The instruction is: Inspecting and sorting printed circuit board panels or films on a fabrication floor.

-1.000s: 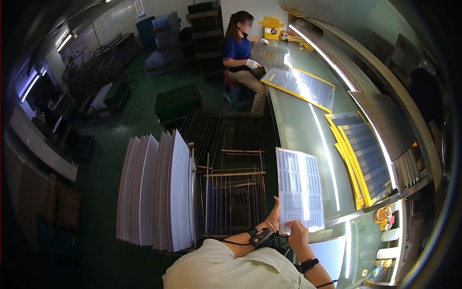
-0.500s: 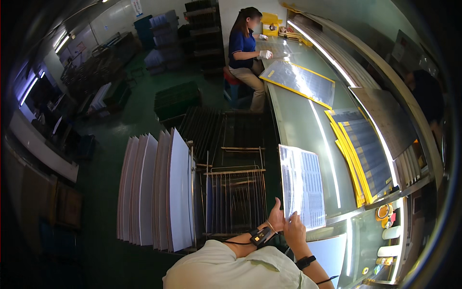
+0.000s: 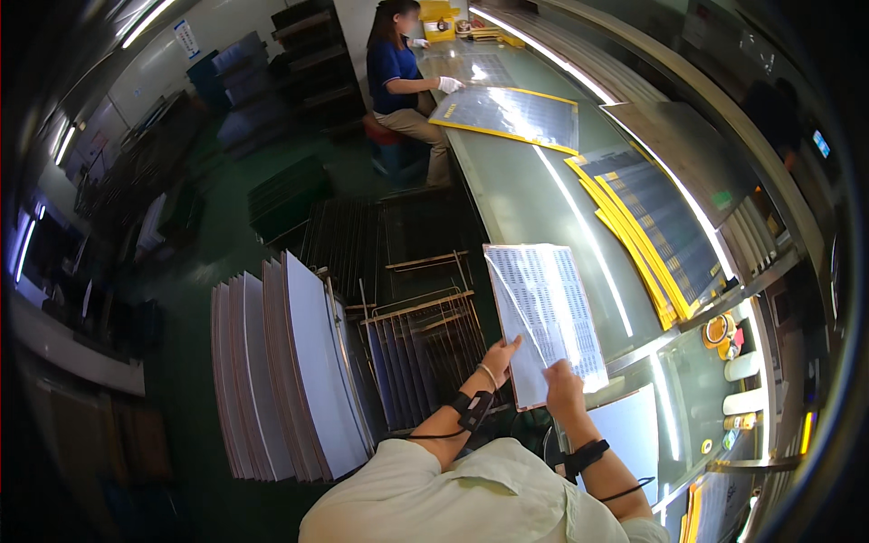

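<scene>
My left hand (image 3: 501, 358) is closed on the lower left edge of a thin white panel (image 3: 527, 385), its thumb on the face. A glossy clear film (image 3: 566, 303) printed with rows of small dark marks covers much of that panel. Along a slanting fold, the film is lifted off the panel's lower left part. At the lower end of this fold, the fingers of my right hand (image 3: 565, 387) are pinched together on the film. The panel is tilted over the near left edge of the glass-topped table (image 3: 507, 204).
White boards (image 3: 312, 362) stand upright in a rack at left, beside a wire rack (image 3: 425, 353) with slots. Yellow-edged dark films (image 3: 661, 231) lie stacked on the table. A pale blue-white board (image 3: 625, 434) lies near my right forearm. A gloved co-worker (image 3: 394, 81) sits at the far end.
My right hand has drawn the film's corner away from my left hand, and a slanting fold now shows. The panel is tilted more. My view has turned, shifting the surroundings.
</scene>
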Action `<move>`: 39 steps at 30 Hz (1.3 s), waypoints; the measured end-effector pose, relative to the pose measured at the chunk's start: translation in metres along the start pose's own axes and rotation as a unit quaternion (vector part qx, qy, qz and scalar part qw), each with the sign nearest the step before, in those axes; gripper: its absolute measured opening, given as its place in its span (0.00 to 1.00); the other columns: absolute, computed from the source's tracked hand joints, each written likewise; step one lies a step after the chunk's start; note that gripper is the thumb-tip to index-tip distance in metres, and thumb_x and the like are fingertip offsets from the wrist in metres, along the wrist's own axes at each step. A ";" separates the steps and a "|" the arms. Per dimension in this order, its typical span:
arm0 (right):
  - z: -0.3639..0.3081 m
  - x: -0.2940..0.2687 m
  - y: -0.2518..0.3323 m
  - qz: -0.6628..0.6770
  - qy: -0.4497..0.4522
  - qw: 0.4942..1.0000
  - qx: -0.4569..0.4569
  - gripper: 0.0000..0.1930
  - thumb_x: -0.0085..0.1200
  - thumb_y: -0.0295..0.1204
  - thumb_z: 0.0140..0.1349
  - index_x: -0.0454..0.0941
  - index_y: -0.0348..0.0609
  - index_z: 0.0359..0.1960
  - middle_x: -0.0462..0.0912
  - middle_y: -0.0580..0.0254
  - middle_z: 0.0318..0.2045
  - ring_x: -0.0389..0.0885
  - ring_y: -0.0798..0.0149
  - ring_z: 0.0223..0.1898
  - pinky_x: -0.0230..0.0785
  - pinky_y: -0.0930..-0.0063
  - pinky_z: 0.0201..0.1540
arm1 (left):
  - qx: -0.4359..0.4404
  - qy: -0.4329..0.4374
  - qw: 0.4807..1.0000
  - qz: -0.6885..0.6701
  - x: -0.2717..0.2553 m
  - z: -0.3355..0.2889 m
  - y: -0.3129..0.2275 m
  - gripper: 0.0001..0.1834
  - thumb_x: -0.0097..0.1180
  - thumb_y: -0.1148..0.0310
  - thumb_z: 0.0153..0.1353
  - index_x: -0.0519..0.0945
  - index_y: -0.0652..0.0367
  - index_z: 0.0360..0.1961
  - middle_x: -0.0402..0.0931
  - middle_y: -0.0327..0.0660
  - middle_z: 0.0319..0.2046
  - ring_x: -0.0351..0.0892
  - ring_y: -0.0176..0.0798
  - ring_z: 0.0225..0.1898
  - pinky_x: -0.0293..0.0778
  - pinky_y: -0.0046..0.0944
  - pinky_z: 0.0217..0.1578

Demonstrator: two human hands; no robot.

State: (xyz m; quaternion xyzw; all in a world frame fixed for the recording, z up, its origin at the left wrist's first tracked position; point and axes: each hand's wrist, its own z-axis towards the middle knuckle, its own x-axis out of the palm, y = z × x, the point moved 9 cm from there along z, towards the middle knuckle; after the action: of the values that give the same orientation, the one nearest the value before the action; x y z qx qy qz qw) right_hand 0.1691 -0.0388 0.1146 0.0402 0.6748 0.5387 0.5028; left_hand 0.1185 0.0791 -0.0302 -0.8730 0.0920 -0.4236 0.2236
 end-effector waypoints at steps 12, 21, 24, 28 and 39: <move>0.057 -0.183 0.079 -0.165 -0.081 0.972 -0.148 0.06 0.41 0.17 0.54 0.72 0.35 0.29 0.75 0.60 0.20 0.76 0.68 0.22 0.67 0.78 0.23 | 0.245 -0.184 0.891 0.336 -0.019 -0.048 -0.063 0.14 0.55 0.67 0.55 0.78 0.68 0.37 0.78 0.40 0.29 0.74 0.31 0.28 0.71 0.32 0.31; -0.001 -0.224 0.193 -0.173 -0.040 0.965 -0.194 0.05 0.44 0.18 0.54 0.72 0.35 0.31 0.77 0.57 0.20 0.78 0.63 0.22 0.69 0.76 0.26 | 0.248 -0.114 0.914 0.300 0.020 -0.136 -0.103 0.12 0.56 0.66 0.56 0.77 0.65 0.35 0.74 0.33 0.26 0.69 0.25 0.27 0.66 0.25 0.29; -0.027 -0.182 0.222 -0.194 0.042 0.949 -0.246 0.10 0.47 0.15 0.43 0.73 0.41 0.28 0.76 0.58 0.20 0.78 0.58 0.21 0.67 0.69 0.23 | 0.269 -0.096 0.927 0.243 0.001 -0.156 -0.108 0.12 0.57 0.66 0.56 0.76 0.65 0.35 0.73 0.32 0.26 0.69 0.25 0.27 0.66 0.26 0.29; -0.058 -0.129 0.210 -0.042 0.274 0.929 -0.245 0.10 0.59 0.27 0.48 0.77 0.45 0.34 0.78 0.61 0.21 0.77 0.58 0.20 0.70 0.71 0.25 | 0.308 -0.135 0.865 0.374 -0.008 -0.171 -0.121 0.07 0.54 0.71 0.56 0.75 0.65 0.33 0.73 0.33 0.26 0.68 0.25 0.27 0.65 0.27 0.31; 0.081 -0.171 0.063 0.012 -0.146 0.989 0.031 0.23 0.62 0.35 0.45 0.72 0.36 0.41 0.79 0.54 0.35 0.78 0.59 0.33 0.68 0.68 0.37 | 0.380 -0.038 0.863 0.330 0.025 -0.208 -0.108 0.04 0.51 0.75 0.56 0.74 0.66 0.29 0.74 0.35 0.25 0.70 0.26 0.28 0.66 0.27 0.31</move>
State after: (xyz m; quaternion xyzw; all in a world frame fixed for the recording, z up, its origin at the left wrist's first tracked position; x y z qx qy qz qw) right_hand 0.2809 -0.0593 0.2782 0.1417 0.6101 0.5120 0.5879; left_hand -0.0315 0.1008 0.1499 -0.6544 0.1977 -0.2933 0.6683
